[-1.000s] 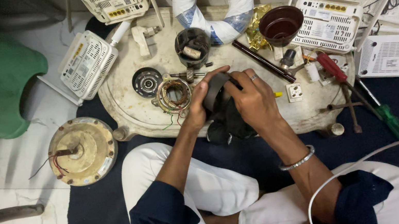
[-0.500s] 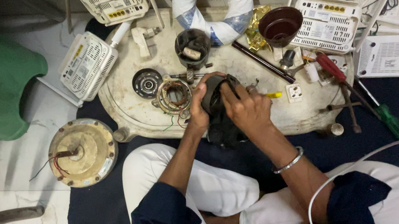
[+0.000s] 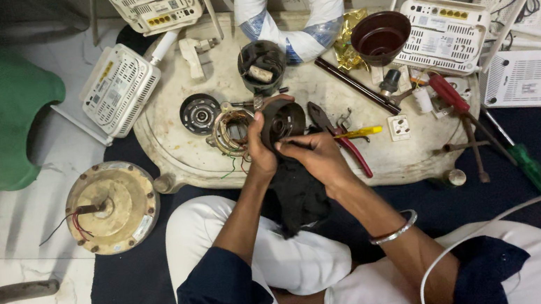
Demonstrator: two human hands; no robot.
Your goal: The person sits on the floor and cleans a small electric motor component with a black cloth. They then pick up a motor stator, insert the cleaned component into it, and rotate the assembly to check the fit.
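Left hand (image 3: 261,152) grips a round dark motor part (image 3: 282,119) from its left side, thumb over the rim, holding it up just above the near edge of the tray (image 3: 385,164). Right hand (image 3: 317,156) has its fingers curled together, fingertips pressed against the lower face of the part; whether it pinches anything small I cannot tell. A black cloth (image 3: 297,194) hangs below both hands, over the lap.

Just left of the part lies a copper-wound coil (image 3: 232,130), and beyond it a black bearing plate (image 3: 199,112). Red-handled pliers (image 3: 339,137) and a yellow tool (image 3: 361,132) lie just right of the hands. Farther back on the tray stand a black cup (image 3: 262,65), a brown bowl (image 3: 381,38) and a blue-and-white wrapped ring (image 3: 288,3). White routers (image 3: 117,89) lie around the tray. A round cream fan cover (image 3: 111,206) sits on the floor, well left of the hands.
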